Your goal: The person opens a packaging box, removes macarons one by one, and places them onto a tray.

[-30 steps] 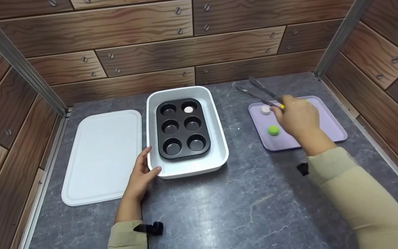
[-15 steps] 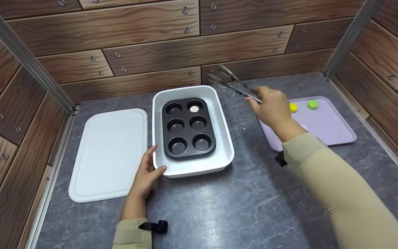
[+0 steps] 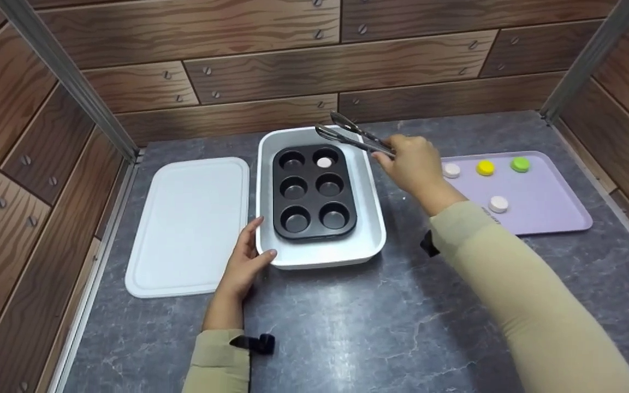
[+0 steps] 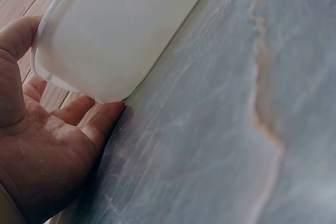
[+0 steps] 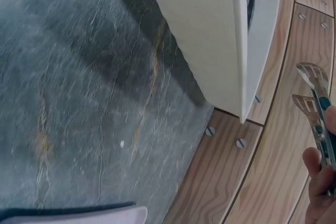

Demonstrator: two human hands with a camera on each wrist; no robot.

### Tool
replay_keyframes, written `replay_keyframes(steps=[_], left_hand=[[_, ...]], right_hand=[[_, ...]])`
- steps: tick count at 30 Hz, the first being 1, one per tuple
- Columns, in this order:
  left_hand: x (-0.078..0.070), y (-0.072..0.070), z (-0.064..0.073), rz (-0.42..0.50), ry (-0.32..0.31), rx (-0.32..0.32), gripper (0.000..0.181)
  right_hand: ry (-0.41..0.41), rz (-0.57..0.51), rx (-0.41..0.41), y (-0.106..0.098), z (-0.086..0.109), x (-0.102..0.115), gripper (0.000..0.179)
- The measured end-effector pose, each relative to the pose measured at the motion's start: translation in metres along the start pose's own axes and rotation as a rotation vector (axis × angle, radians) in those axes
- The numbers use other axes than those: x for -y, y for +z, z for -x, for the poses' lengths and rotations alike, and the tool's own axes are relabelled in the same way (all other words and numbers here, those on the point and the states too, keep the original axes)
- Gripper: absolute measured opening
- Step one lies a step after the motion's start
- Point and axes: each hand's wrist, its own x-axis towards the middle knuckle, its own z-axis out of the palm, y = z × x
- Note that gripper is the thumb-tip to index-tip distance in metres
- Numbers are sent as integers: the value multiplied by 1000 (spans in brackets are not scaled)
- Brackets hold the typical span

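Observation:
My left hand (image 3: 242,268) holds the near left corner of a deep white dish (image 3: 322,254), thumb at its rim. In the left wrist view, fingers (image 4: 77,109) reach along the dish's outer wall. Inside the dish lies a black muffin pan (image 3: 313,192); its back right cup holds a pale pink macaron (image 3: 324,162). Gripped in my right hand (image 3: 417,166) are metal tongs (image 3: 355,139), tips apart over the dish's back right side. No piece shows between the tips in the right wrist view, where the tongs (image 5: 317,111) appear at the edge.
On the right, a lilac tray (image 3: 552,204) carries a yellow macaron (image 3: 485,167), a green macaron (image 3: 520,164) and two whitish macarons (image 3: 498,204). My right forearm covers its near left part. A white lid or board (image 3: 190,226) lies left of the dish.
My right hand has carried the tongs left from over the lilac tray to above the dish's back edge. My left hand stays at the dish corner. The head view has shifted.

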Motion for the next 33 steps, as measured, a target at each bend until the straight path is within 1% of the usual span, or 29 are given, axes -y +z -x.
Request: replay_keyframes(steps=[3, 10, 14, 18, 25, 28, 33], left_hand=[[0, -1, -1, -3, -2, -5, 82], [-2, 0, -2, 11, 0, -7, 83], [-1, -1, -2, 15, 1, 2, 83], [-1, -1, -3, 25, -1, 12, 83], [0, -2, -4, 39, 15, 26, 83], [1, -2, -3, 28, 10, 24, 83], [0, -1, -2, -5, -6, 4, 83]], right_hand=[[15, 6, 45, 7, -5, 4, 34], [78, 44, 220, 17, -14, 10, 32], [112, 58, 289, 22, -16, 11, 34], [122, 72, 321, 24, -18, 13, 35], [135, 99, 360, 23, -21, 14, 36], [142, 95, 385, 22, -23, 14, 34], [138, 100, 400, 22, -28, 17, 29]])
